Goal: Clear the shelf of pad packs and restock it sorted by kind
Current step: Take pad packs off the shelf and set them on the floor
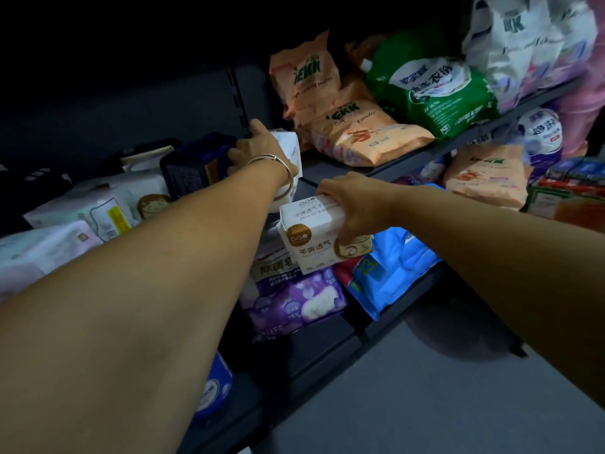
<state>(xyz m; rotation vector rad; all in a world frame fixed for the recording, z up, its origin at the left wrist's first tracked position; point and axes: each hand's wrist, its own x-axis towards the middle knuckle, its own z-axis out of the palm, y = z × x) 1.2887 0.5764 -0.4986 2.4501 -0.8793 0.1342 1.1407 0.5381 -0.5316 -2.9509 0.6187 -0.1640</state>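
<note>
My right hand (355, 204) grips a white pad pack with brown labels (311, 237) from above, holding it in front of the dark shelf (330, 170). Further back, my left hand (258, 149), with a bangle on the wrist, holds a second white pack (289, 149) near the shelf's upright. Just left of that hand stands a dark blue pack (193, 168). More white and pink packs (98, 208) lie in the dim left part of the shelf.
Orange bags (360, 136) and a green detergent pouch (432, 90) fill the shelf's right side. Below lie a purple pack (294, 299), a blue pack (393, 270) and another orange bag (487, 178). Grey floor (425, 388) shows at the lower right.
</note>
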